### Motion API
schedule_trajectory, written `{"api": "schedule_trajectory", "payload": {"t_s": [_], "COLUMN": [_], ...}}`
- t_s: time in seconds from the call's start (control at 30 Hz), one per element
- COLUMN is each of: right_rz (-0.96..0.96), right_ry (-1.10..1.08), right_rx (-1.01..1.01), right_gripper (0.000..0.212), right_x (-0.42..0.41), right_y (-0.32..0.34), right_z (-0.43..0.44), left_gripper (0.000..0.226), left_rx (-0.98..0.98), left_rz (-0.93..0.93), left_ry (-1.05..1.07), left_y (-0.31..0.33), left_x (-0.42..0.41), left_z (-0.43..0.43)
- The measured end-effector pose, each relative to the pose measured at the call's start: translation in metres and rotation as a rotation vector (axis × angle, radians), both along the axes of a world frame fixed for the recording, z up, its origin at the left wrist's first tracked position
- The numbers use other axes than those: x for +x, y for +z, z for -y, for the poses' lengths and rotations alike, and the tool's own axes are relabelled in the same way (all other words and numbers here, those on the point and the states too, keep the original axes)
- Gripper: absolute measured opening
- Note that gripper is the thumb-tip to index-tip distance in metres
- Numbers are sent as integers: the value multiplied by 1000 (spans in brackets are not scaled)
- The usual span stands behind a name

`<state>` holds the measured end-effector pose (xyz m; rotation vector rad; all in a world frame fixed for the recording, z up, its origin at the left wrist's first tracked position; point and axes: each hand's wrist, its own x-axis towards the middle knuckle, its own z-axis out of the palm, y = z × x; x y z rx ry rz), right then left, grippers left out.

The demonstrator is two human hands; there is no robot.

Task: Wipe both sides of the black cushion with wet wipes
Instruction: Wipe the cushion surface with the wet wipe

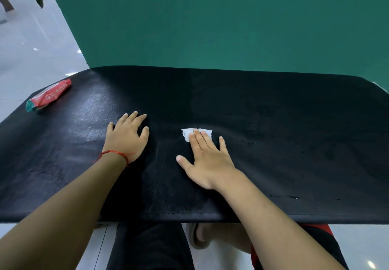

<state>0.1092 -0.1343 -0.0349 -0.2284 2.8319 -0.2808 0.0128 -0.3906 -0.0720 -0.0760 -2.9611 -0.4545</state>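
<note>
A wide black cushion (273, 132) lies flat in front of me and fills the middle of the view. My right hand (207, 160) lies flat on it with straight fingers, pressing a small folded white wet wipe (188, 133) under the fingertips. My left hand (127, 137) rests palm down on the cushion to the left, fingers spread, holding nothing; a red thread is tied round its wrist. Shiny damp streaks show on the cushion's left half.
A red pack of wet wipes (49, 95) lies on the cushion's far left corner. A green wall (231, 21) rises right behind the cushion. Pale tiled floor (31, 44) lies to the left, and my legs show below the cushion's near edge.
</note>
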Motion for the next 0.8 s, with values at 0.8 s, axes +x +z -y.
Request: {"api": "schedule_trajectory", "payload": {"t_s": [0.8], "right_rz": [59], "right_ry": [-48], "right_rx": [39], "right_gripper": [89], "right_x": [-119], "right_y": [1], "right_z": [-7], "left_gripper": [57], "left_rx": [36], "left_rz": [35], "left_ry": [82], "left_y": [5], "left_x": [-61], "left_z": [-65]}}
